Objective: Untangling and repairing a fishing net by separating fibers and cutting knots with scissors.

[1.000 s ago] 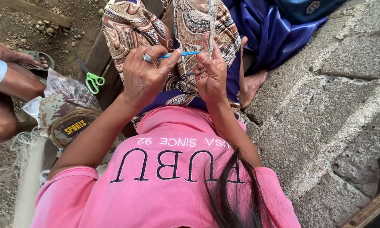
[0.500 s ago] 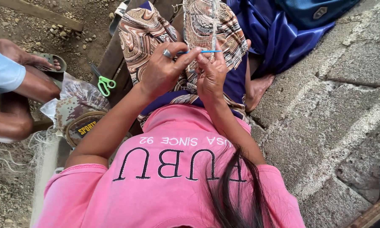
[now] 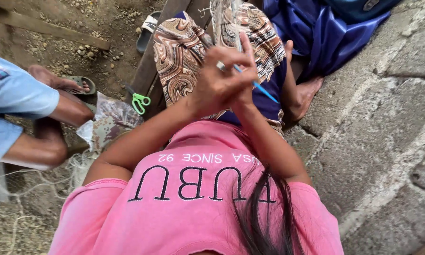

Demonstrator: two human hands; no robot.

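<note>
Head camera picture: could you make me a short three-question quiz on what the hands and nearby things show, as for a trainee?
1. True or false: the two hands are pressed close together above the lap.
2. What colour are the scissors' handles? A red, B green, C black.
3. Fill in: the thin stick in the hands is ____ in colour.

Key
1. True: left hand and right hand meet over the patterned cloth.
2. B: the scissors lie beside the left forearm.
3. Blue: the thin stick slants out from the hands' grip.

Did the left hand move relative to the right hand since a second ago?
Yes. The left hand has closed in toward the right hand; they were apart over the patterned lap cloth and now press together, the thin blue tool slanting down right.
</note>
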